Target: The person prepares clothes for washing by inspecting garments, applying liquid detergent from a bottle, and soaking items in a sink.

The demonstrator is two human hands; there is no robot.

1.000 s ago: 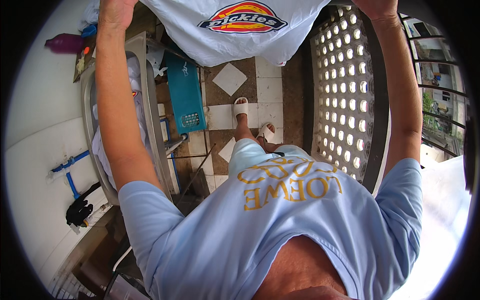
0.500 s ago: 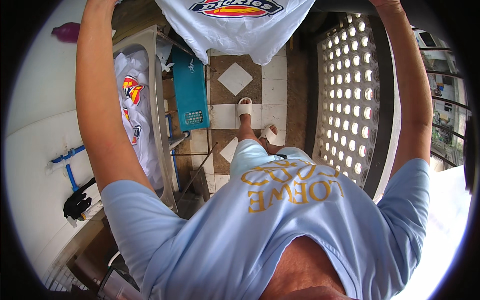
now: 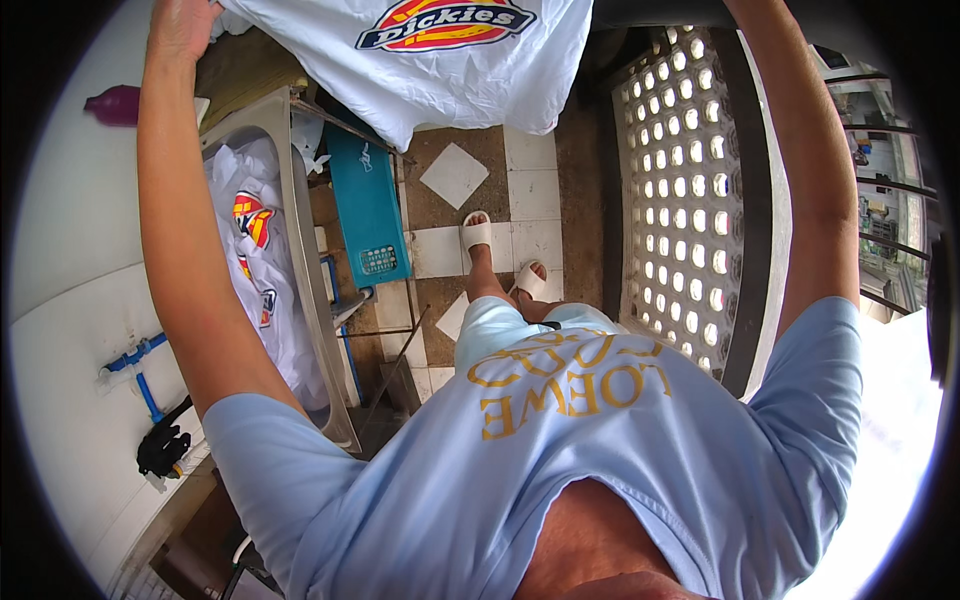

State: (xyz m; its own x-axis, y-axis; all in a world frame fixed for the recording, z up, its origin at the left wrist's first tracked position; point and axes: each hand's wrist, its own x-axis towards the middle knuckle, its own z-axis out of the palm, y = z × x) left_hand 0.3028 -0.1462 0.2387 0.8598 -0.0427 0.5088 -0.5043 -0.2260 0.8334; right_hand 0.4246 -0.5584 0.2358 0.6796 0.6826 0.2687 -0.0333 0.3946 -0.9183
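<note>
A white shirt (image 3: pixel 480 75) with a red, yellow and dark printed emblem hangs spread out in front of me at the top, its upper part cut off by the picture edge. At the far left, my left hand (image 3: pixel 185 28) is closed on the shirt's left end, with the fingertips partly cut off. My right forearm (image 3: pixel 810 150) is raised on the other side; the hand itself lies beyond the top edge. Below my left arm, crumpled white garments (image 3: pixel 255 235) with similar prints lie in a metal sink (image 3: pixel 312 270).
A teal plastic board (image 3: pixel 362 200) with a perforated end stands beside the sink. Thin metal rods (image 3: pixel 405 345) cross low near my legs. A pierced block wall (image 3: pixel 680 200) runs along the right. Blue pipes (image 3: pixel 135 355) and black gloves (image 3: pixel 163 448) are on the left wall.
The shirt has shifted left and come slightly lower, and more of its emblem shows. My left hand has come further into view; the right hand has passed out of the top edge.
</note>
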